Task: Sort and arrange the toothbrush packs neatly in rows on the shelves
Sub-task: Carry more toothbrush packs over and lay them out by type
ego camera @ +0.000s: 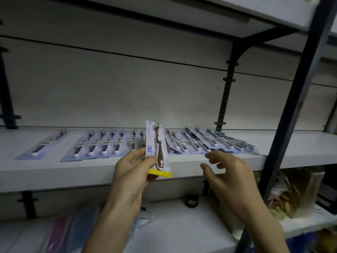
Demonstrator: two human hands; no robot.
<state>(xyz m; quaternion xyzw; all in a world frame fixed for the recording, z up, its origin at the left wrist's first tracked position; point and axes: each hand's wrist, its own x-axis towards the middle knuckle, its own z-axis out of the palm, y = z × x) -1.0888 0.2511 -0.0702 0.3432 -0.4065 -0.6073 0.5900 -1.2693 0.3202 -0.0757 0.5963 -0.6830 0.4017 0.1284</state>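
Nearest me, my left hand (131, 166) pinches a toothbrush pack (158, 148) by its lower end, holding it almost upright in front of the shelf (54, 172), its yellow strip at the bottom. My right hand (230, 177) hovers just beside it, fingers spread and loosely bent, holding nothing. Beyond them, a row of packs (102, 146) lies flat on the shelf to the left, and an overlapping bunch (209, 141) lies to the right.

Single head-worn camera, close to the shelf (73, 172), faces forward and slightly down across its front edge.
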